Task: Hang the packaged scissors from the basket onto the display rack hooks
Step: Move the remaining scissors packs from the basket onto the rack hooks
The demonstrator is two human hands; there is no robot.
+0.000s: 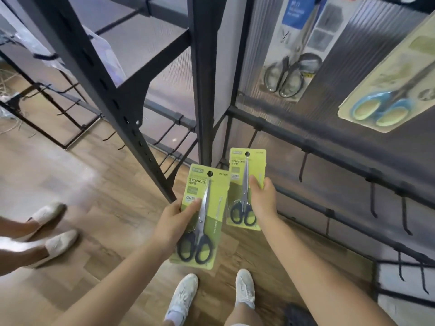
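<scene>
Wood-look flooring [113,222] runs under me, and a dark metal display rack [353,147] stands ahead and to my right, its crossbars carrying rows of black hooks [303,168] in front of ribbed translucent panels. Two packs already hang high on the right — grey-handled scissors on a blue card [294,55] and blue-handled scissors on a pale green card [388,90].

My left hand [174,224] grips a green scissors pack [200,217] along its left edge, thumb laid across the front of the card near the blade, fingers curled behind. It tilts slightly, hang hole up, black handles down. My right hand [263,198] grasps a second green pack [244,189] by its right edge, thumb on the front beside the blade, and holds it a little higher and farther out than the first. Both packs are in the air, just beside each other, low in front of the rack and clear of any hook.

My white shoes [244,288] show below the cards. At the left edge stand another person's feet in pale slip-ons [54,245]. Whether a basket is here I cannot tell.
</scene>
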